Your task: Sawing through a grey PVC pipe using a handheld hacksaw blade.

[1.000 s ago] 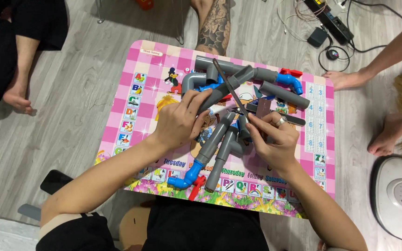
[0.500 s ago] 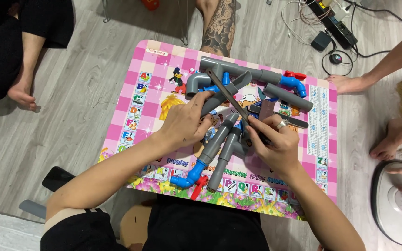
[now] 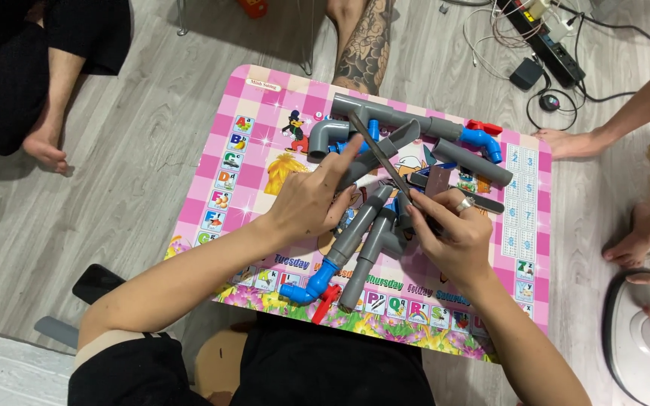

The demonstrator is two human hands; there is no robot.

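A big pink table (image 3: pixel 265 150) with cartoon pictures sits on the grey floor (image 3: pixel 114 195). On it lies a bunch of grey pipes (image 3: pixel 385 120) joined with blue bends, and a blue valve with a red handle (image 3: pixel 483 135) sits at the far end.

The left hand (image 3: pixel 306 203) presses down on the pipes, with the pointing finger stretched out along one grey pipe (image 3: pixel 374 154). The right hand (image 3: pixel 449 229) has its fingers pinched tight around the near end of a long thin stick-like tool (image 3: pixel 378 150). The tool lies slanted across that pipe.

Compared with a moment ago, the tool's far tip sits a bit differently on the pipe and the left hand's pointing finger now reaches further out. To me this looks like back-and-forth rubbing or cutting on that pipe, with the left hand keeping it steady.

Hard to see: the spot where tool meets pipe is partly behind the fingers, so I cannot tell if there is a cut. Whether it is a file or a saw blade is not clear. Other people's feet (image 3: pixel 43 146) and hands are cut off at the edges.
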